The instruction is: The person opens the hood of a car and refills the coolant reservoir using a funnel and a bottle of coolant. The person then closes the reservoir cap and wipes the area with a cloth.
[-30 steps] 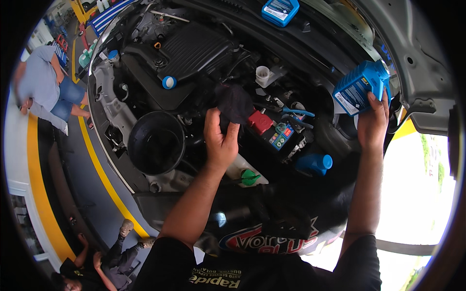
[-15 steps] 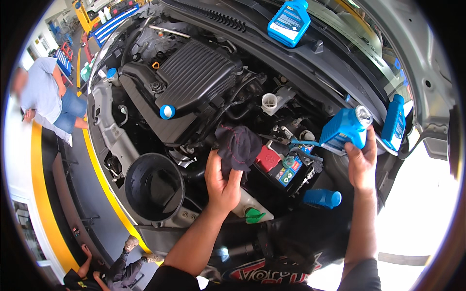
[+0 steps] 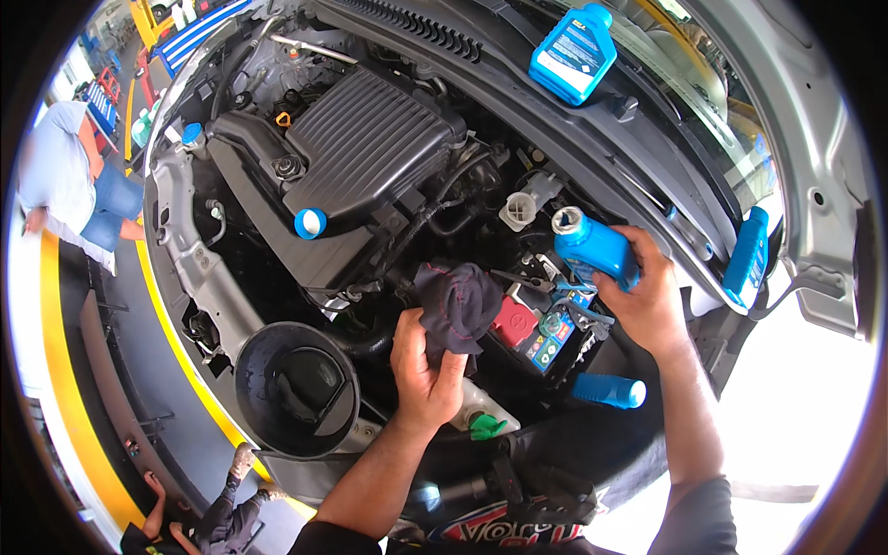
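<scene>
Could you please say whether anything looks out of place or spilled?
Slightly odd: a loose blue cap sits, apparently upturned, by the ribbed engine cover, while the blue bottle in the right hand is open. No spill is evident.

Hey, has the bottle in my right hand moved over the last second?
Yes: the blue bottle in your right hand has moved left, closer to the white reservoir.

Print stands on a blue bottle (image 3: 573, 57), the battery (image 3: 549, 351) and black cover (image 3: 515, 530).

Four blue bottles (image 3: 599, 253) — one cloth (image 3: 455, 305)
</scene>
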Demonstrator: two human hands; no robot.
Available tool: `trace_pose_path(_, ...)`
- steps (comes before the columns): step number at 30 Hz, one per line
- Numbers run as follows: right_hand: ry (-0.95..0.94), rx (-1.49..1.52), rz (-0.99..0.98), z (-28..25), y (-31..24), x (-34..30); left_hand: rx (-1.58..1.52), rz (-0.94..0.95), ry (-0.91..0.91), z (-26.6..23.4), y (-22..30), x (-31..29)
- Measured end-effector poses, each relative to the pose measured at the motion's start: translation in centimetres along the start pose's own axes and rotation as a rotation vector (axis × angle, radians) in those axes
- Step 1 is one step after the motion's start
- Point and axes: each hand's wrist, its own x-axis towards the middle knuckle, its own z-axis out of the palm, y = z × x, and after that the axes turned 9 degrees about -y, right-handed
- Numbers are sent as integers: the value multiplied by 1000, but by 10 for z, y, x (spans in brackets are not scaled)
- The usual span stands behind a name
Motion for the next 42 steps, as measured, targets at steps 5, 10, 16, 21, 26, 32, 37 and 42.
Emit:
trace_pose_path(5, -59, -216, 109, 10, -11, 13, -5, -7, 16, -1, -1, 1)
trace_pose_path(10, -82, -355, 183, 12, -17, 17, -47, -41, 21, 1, 0, 1)
trace_pose_path(16, -102, -511, 126, 9, -21, 22, -58, -69, 17, 1, 3, 1)
trace_pose_path(21, -108, -530, 106, 10, -26, 26, -25, -51, 20, 1, 4, 1)
trace_pose_path(26, -111, -625, 32, 9, -30, 29, -35, -51, 13, 1, 3, 1)
trace_pose_path(32, -117, -631, 17, 8, -32, 33, -63, -74, 5, 1, 8, 3)
trace_pose_path(37, -134, -686, 13, 5, -41, 36, -63, -67, 5, 1, 5, 1)
trace_pose_path(42, -147, -701, 9, 1, -46, 38, -56, -50, 5, 0, 7, 3)
